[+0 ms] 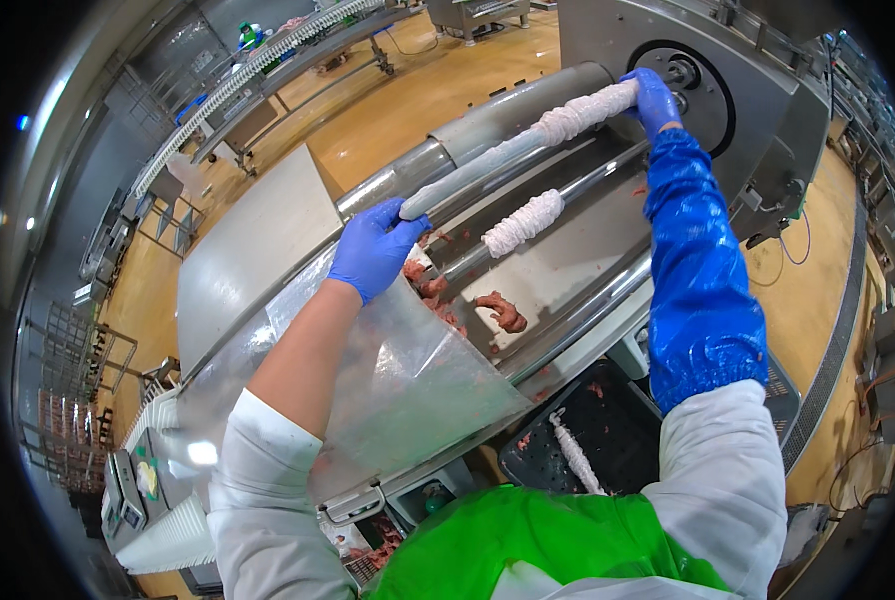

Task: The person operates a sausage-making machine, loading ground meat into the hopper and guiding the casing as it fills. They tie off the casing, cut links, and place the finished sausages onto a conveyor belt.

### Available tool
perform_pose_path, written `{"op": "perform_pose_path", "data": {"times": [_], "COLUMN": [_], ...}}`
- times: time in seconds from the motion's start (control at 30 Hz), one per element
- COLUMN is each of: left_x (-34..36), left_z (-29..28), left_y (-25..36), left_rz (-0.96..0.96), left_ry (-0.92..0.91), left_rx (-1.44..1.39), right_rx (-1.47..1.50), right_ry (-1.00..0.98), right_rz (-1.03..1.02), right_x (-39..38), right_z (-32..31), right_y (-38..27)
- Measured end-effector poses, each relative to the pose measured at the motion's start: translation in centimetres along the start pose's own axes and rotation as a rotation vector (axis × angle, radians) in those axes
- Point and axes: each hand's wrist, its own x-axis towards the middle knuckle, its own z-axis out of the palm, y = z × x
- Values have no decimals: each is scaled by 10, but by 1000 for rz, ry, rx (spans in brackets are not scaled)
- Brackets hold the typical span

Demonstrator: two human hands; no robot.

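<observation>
My left hand (373,250), in a blue glove, grips the lower-left end of a long steel tube (468,175) with pale covering. Toward its upper-right end is white gathered casing (583,113), which my gloved right hand (655,100) grips beside a round machine fitting (682,72). A second tube (598,176) below carries another bunch of gathered casing (523,222). Reddish meat scraps (501,312) lie in the machine's steel trough (578,270) beneath.
A clear plastic sheet (408,380) covers the near-left of the machine. A black crate (538,460) below holds more casing. A steel panel (248,250) is at left, a scale (128,495) at lower left. A co-worker (251,37) stands beyond a conveyor (268,85).
</observation>
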Motion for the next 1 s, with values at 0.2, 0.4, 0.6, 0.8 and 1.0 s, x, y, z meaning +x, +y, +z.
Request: {"op": "perform_pose_path", "data": {"times": [0.2, 0.4, 0.6, 0.8, 1.0], "left_x": [-6, -3, 4, 9, -20], "left_z": [-4, -11, -29, -33, -41], "left_y": [-9, 9, -17, 4, 20], "left_rz": [122, 136, 196, 174, 207], "left_ry": [64, -14, -130, -169, -191], "left_rx": [185, 371, 339, 437, 522], "right_rx": [96, 213, -738, -660, -1149], "right_ry": [-27, -67, 148, -3, -492], "right_rz": [-66, -44, -242, -947, -933], "right_x": [-53, -94, -124, -196, -215], "right_z": [74, 87, 94, 164, 182], "right_y": [0, -26, -51, -99, -117]}}
